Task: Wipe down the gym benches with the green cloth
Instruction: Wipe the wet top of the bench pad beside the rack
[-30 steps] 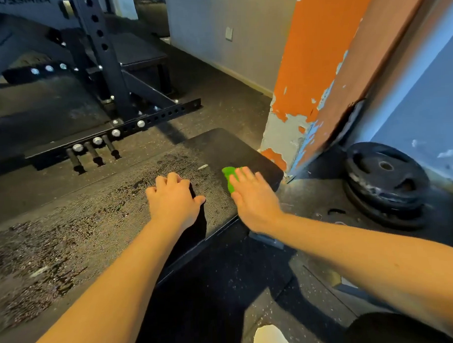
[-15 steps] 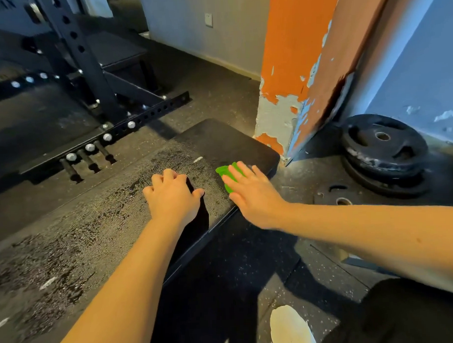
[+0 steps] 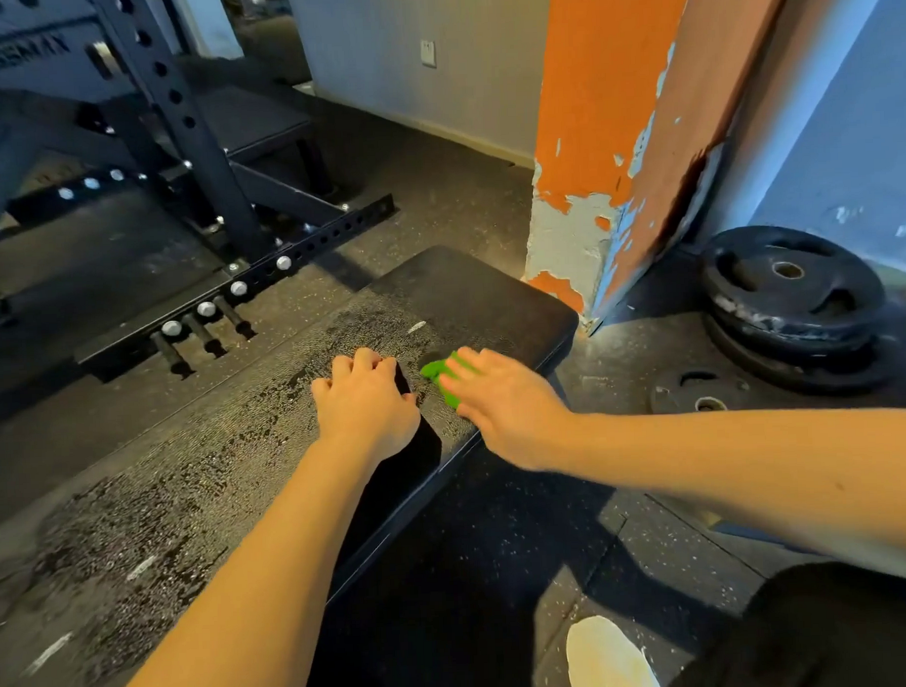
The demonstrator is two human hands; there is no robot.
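Looks like the person is mid-wipe. Closest in, the left hand [image 3: 365,403] is planted on the bench [image 3: 469,291] with its fingers curled under, and nothing shows in them. Just past it, the right hand [image 3: 499,408] presses the green cloth [image 3: 438,377] flat under mostly straight fingers, near the bench's right edge, with only a bit of cloth poking out. The near pad looks wet and streaky and the far end looks dry, so the next stroke probably needs to go forward with even pressure. Beyond that there's a peeling orange pillar [image 3: 603,132], weight plates [image 3: 793,290] and a rack [image 3: 187,147].
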